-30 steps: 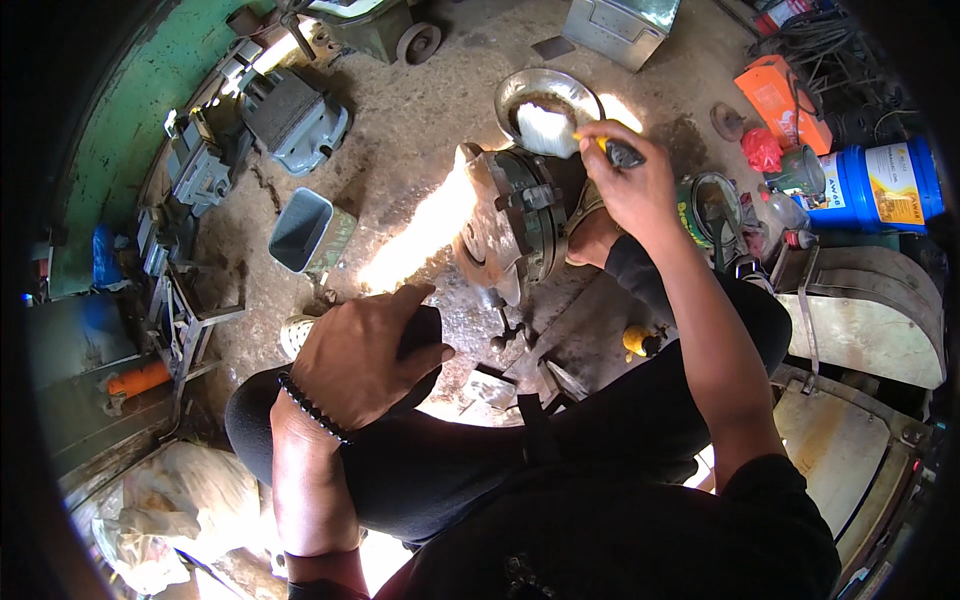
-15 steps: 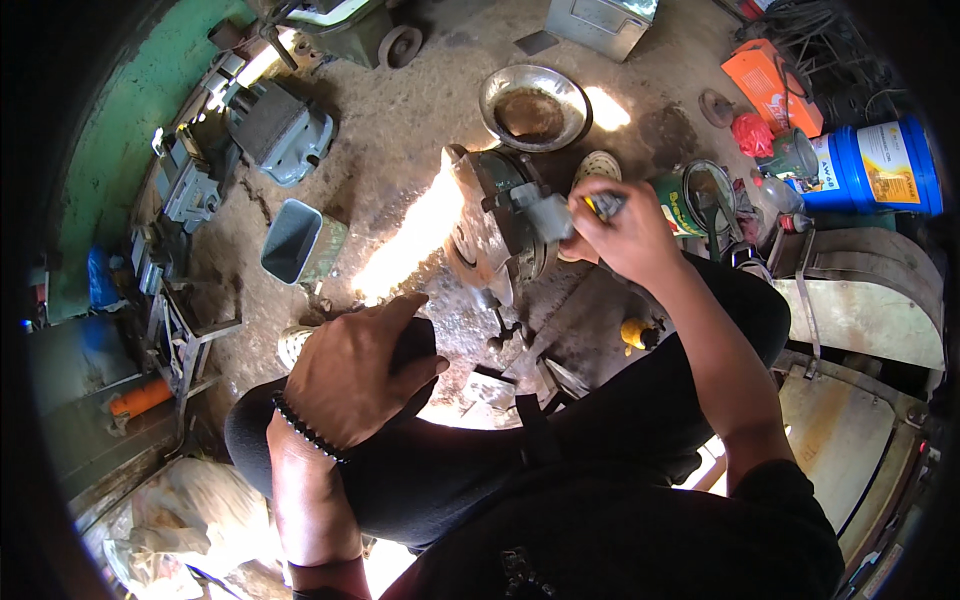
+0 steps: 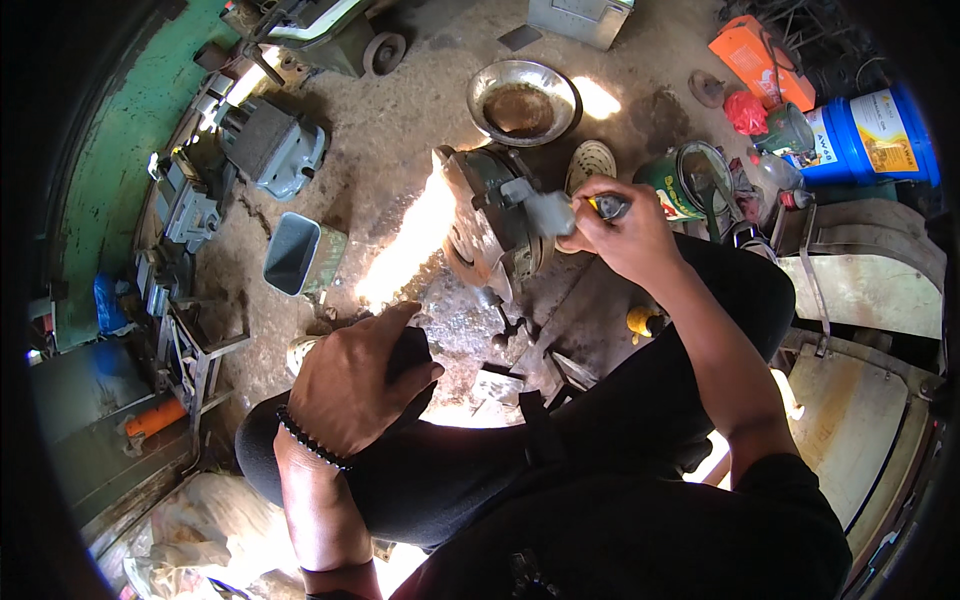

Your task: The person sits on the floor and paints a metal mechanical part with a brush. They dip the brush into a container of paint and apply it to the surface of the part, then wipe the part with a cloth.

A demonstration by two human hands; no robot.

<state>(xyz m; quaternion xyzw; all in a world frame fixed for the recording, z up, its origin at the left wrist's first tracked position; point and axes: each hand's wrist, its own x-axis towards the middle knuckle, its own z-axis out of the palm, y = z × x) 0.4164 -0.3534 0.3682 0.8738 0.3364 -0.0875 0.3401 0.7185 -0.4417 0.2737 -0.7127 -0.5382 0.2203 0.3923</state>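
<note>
My right hand grips a scraper with a yellow-and-black handle and a broad grey blade. The blade lies over the rim of a heavy round machine part, partly dark green, partly bare metal, standing on the floor in front of me. Whether blade and metal touch I cannot tell. My left hand, a dark bead bracelet at its wrist, rests on my black-trousered left knee with fingers apart and nothing in them. Below the part, a metal T-handled piece lies on the floor.
Beyond the part sits a round metal pan. To the right stand an open green can, a blue bucket and an orange box. A rectangular bin and grey machine castings are at left.
The blade and my right hand have shifted only slightly at the part. My left hand stays on the knee. The whole view has moved a little.
</note>
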